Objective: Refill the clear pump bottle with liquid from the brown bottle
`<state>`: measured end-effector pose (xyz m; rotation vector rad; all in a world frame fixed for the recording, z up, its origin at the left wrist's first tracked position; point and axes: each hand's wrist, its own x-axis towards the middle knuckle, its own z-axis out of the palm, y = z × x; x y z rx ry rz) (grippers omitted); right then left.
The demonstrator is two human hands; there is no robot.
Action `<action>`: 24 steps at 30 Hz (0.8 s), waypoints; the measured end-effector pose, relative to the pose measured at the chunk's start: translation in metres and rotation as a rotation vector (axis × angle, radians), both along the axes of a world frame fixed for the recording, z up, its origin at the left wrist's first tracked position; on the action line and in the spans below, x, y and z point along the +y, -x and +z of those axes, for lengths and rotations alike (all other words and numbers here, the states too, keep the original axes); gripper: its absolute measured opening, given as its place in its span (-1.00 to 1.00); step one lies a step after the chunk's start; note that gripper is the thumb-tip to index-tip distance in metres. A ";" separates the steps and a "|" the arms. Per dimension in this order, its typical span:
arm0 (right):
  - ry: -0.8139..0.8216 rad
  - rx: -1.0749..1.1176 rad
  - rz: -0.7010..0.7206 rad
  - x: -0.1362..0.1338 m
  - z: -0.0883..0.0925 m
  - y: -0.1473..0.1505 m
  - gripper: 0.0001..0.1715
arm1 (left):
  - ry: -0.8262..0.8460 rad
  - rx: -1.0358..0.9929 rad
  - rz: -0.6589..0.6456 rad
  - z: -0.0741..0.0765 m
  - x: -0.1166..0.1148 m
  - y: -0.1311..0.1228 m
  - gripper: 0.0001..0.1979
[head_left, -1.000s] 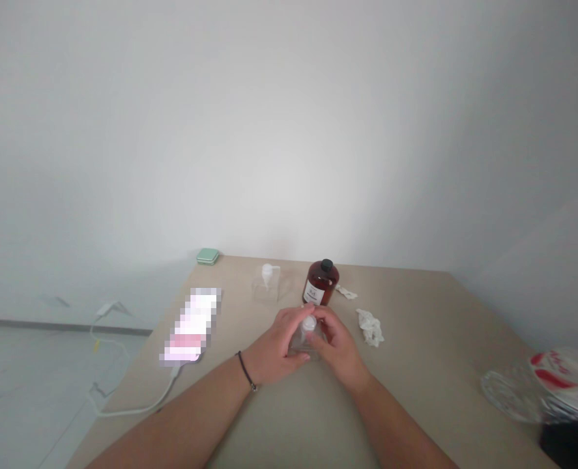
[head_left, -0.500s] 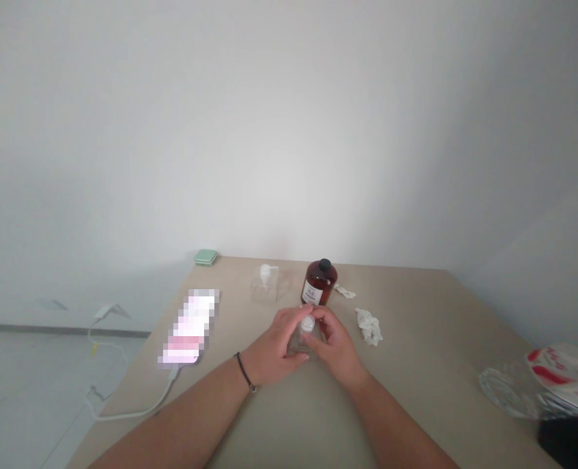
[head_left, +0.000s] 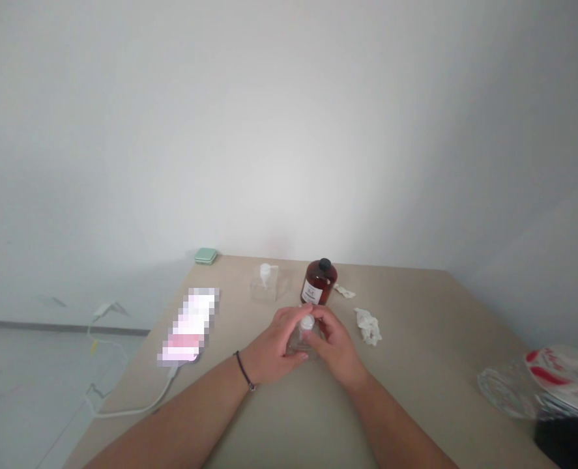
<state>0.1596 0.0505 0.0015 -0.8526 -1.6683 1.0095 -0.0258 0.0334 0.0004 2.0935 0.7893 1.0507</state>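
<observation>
Both my hands are wrapped round a small clear bottle (head_left: 296, 340) with a white top, upright in front of me at the middle of the table. My left hand (head_left: 276, 345) curves along its left side, thumb at the near edge. On the other side, my right hand (head_left: 335, 342) closes round it, the thumb resting just below the white top. Just behind my fingertips stands a brown bottle (head_left: 319, 281) with a black cap and a white label. Farther left is a clear square pump bottle (head_left: 264, 286) with a white pump head.
Crumpled white tissues (head_left: 368, 327) lie right of my hands. A lit phone (head_left: 191, 326), its screen blurred out, is on the left with a white cable (head_left: 137, 412). A green case (head_left: 205, 255) sits at the back left, and a red-and-white plastic package (head_left: 562, 378) at the right edge.
</observation>
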 end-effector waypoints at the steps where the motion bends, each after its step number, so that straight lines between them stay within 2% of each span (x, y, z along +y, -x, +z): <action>1: -0.005 -0.007 0.007 0.000 0.001 -0.001 -0.65 | -0.002 0.001 0.000 0.000 0.000 0.000 -0.19; 9: 0.024 0.013 0.011 0.001 -0.003 -0.001 -0.60 | -0.005 0.005 0.001 0.000 0.000 0.000 -0.18; 14: -0.010 -0.023 0.018 0.002 -0.002 -0.003 -0.65 | 0.002 0.009 0.000 0.002 0.001 0.000 -0.17; 20: 0.054 0.007 0.018 0.002 -0.002 -0.002 -0.56 | -0.001 0.008 0.008 0.001 0.001 0.000 -0.18; 24: 0.019 -0.010 0.013 0.002 -0.001 -0.002 -0.62 | -0.006 0.005 0.004 0.000 0.002 0.000 -0.16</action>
